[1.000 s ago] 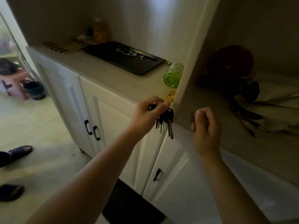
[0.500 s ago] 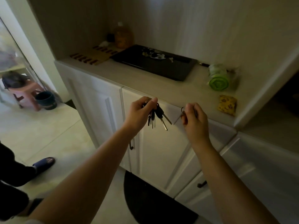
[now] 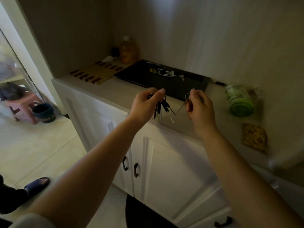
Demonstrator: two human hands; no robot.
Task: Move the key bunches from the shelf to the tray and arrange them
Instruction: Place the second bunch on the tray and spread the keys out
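Observation:
My left hand (image 3: pixel 144 102) pinches a bunch of black-headed keys (image 3: pixel 162 108) by its ring; the keys dangle over the counter's front edge. My right hand (image 3: pixel 198 105) is closed on a smaller key set (image 3: pixel 185 102), a ring with a thin metal key sticking out to the left. Both hands hover just in front of the black tray (image 3: pixel 131 76) on the counter. A key bunch (image 3: pixel 162 72) lies in the tray near its back wall.
A bamboo mat (image 3: pixel 97 74) and an orange bottle (image 3: pixel 128 51) stand left of the tray. A green-lidded jar (image 3: pixel 239 101) lies on its side at the right, near a yellow packet (image 3: pixel 254 137). White cabinet doors (image 3: pixel 172 170) are below. Another person's slippered foot (image 3: pixel 37 184) is on the floor.
Both hands have carried their keys leftward from the right-hand shelf opening to just in front of the tray. The view has swung left with them.

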